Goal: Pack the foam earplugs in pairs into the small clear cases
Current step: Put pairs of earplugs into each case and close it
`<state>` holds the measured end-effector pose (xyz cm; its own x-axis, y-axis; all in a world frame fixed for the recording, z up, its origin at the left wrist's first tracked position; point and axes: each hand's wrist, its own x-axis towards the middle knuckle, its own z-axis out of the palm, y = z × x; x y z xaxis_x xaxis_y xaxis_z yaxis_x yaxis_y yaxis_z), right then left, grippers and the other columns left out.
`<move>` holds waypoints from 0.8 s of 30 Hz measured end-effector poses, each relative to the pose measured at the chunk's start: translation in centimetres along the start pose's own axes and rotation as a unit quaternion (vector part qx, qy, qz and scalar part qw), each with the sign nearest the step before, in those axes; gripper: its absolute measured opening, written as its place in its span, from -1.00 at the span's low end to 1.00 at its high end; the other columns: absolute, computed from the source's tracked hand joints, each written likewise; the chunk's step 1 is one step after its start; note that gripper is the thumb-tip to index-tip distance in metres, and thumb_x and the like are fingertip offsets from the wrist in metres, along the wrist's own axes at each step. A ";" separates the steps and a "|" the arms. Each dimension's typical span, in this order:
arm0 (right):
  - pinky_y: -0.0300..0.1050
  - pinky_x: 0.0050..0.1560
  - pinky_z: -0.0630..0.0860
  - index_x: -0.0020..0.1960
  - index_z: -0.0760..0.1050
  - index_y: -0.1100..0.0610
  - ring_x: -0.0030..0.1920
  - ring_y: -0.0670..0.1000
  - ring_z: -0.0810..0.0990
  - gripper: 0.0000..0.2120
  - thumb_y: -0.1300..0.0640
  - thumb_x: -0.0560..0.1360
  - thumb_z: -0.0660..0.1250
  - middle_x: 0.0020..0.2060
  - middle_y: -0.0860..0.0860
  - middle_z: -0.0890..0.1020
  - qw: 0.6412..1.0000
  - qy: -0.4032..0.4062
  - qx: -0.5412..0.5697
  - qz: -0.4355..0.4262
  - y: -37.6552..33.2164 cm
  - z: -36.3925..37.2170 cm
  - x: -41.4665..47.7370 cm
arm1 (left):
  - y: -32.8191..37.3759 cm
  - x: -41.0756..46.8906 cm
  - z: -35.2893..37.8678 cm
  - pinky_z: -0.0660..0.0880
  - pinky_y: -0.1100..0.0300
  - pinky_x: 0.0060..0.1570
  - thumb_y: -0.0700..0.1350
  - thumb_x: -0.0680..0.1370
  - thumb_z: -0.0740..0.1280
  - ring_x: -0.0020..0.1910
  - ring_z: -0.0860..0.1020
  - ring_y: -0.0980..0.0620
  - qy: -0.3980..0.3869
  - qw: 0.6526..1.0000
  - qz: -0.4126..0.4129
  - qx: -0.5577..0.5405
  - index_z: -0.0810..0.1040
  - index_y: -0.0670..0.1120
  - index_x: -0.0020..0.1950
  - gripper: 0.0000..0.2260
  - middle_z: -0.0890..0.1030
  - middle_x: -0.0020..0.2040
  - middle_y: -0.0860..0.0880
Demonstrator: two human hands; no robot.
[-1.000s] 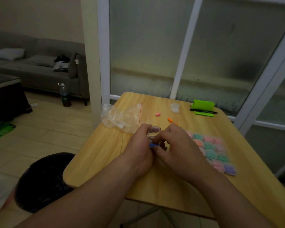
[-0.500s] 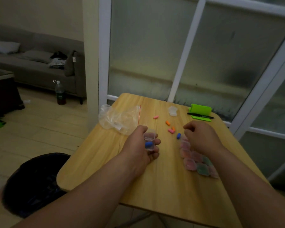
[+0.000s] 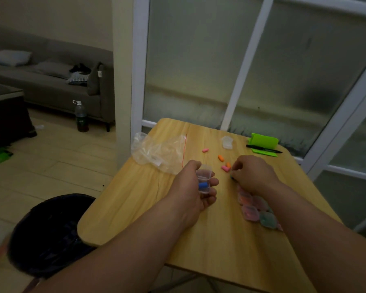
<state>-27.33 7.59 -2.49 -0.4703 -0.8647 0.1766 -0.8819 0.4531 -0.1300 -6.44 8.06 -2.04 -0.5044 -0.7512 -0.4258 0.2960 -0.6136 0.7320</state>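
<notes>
My left hand [image 3: 195,192] holds a small clear case [image 3: 203,180] with its lid open, and one blue earplug [image 3: 203,185] lies inside. To its right, my right hand [image 3: 255,173] reaches down to the table with curled fingers, and its fingertips pinch a second blue earplug [image 3: 232,177], mostly hidden. Just beyond lie loose earplugs: a pink one [image 3: 205,150], an orange one [image 3: 221,158], and a pink and orange pair [image 3: 226,167]. Several filled cases [image 3: 250,210] sit in rows under my right wrist.
An empty clear case [image 3: 227,142] stands at the far side of the wooden table [image 3: 135,208]. A crumpled zip bag [image 3: 159,151] lies far left. A green block [image 3: 263,140] and black pen [image 3: 263,148] are far right. A black bin [image 3: 49,235] stands below the table's left edge.
My right hand left the case, went right to the loose earplugs and now covers the blue one on the table. My left hand keeps holding the open case.
</notes>
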 end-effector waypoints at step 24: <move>-0.42 -0.05 0.38 -0.07 0.66 -0.08 -0.08 -0.19 0.54 -0.91 0.10 0.54 0.50 -0.15 -0.14 0.59 0.938 0.040 0.323 -0.116 -4.2 -2.6 -12.4 | -0.6 -0.4 -0.1 0.59 -0.05 0.21 0.10 0.71 0.20 0.23 0.64 -0.18 -0.023 0.998 -0.031 -0.046 0.52 -0.16 0.29 -0.63 0.66 0.23 -0.25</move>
<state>-17.90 16.96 -1.64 -0.2926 -0.8929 0.3422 -0.7688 0.0069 -0.6394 -6.34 8.76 -2.33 -0.5605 -0.7005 -0.4418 0.3358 -0.6798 0.6520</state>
